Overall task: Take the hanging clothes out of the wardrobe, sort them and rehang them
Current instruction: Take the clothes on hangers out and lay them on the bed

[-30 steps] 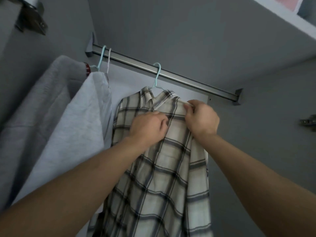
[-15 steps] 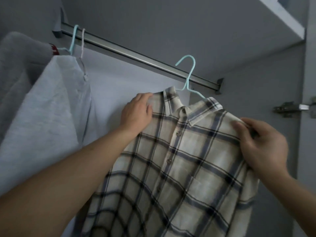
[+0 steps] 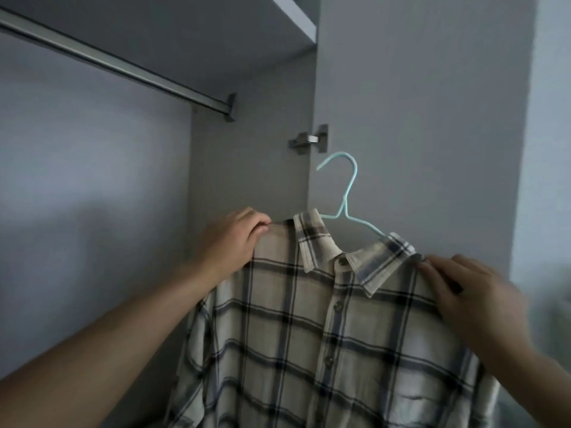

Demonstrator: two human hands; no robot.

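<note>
— Where is the shirt?

— The plaid shirt (image 3: pixel 324 335) is off the rail (image 3: pixel 117 66), held up in front of the wardrobe's side panel (image 3: pixel 247 168) and the open door (image 3: pixel 417 118). It sits on a light blue hanger (image 3: pixel 346 193), whose hook points free in the air, well apart from the rail and below the door hinge (image 3: pixel 309 140).

— And the hands?

— The left hand (image 3: pixel 231 242) grips the shirt's left shoulder, fingers curled over the top edge. The right hand (image 3: pixel 475 298) pinches the right shoulder just beside the collar; it is blurred.

— Is the shirt buttoned?

— Yes, the placket is closed, the collar spread, and the cloth hangs down past the bottom edge.
</note>
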